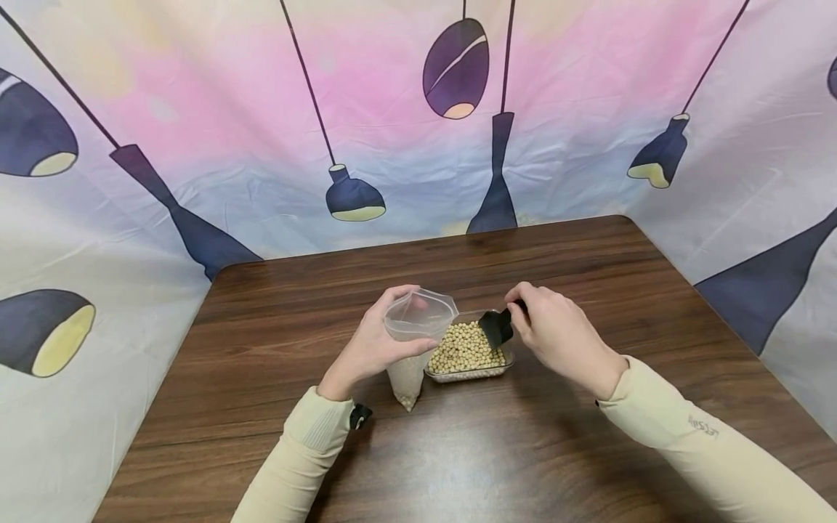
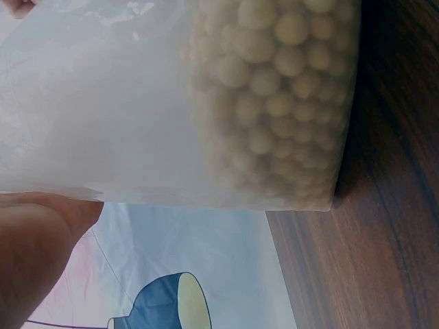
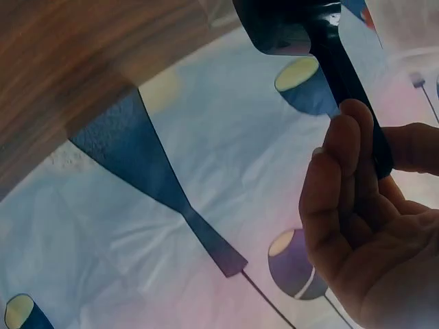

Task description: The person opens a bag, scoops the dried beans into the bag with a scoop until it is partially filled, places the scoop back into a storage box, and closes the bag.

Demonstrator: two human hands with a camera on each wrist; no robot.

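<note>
My left hand [image 1: 379, 338] grips the upper part of a clear plastic bag [image 1: 407, 378], whose mouth is spread wide at the top. Round pale yellow beans fill the lower part of the bag [image 2: 137, 103] in the left wrist view. The handle of a black scoop [image 1: 495, 329] is pinched between the thumb and fingers of my right hand [image 1: 556, 330]. The scoop's head is over the right side of a clear rectangular container [image 1: 471, 375] of similar beans [image 1: 466, 347]. In the right wrist view the scoop [image 3: 350, 82] shows its handle; what its head holds is hidden.
A dark brown wooden table [image 1: 556, 450] lies under everything. Behind it hangs a pastel cloth [image 1: 392, 131] printed with lamps. The container stands just right of the bag. A small black object [image 1: 360, 415] is at the left sleeve's cuff.
</note>
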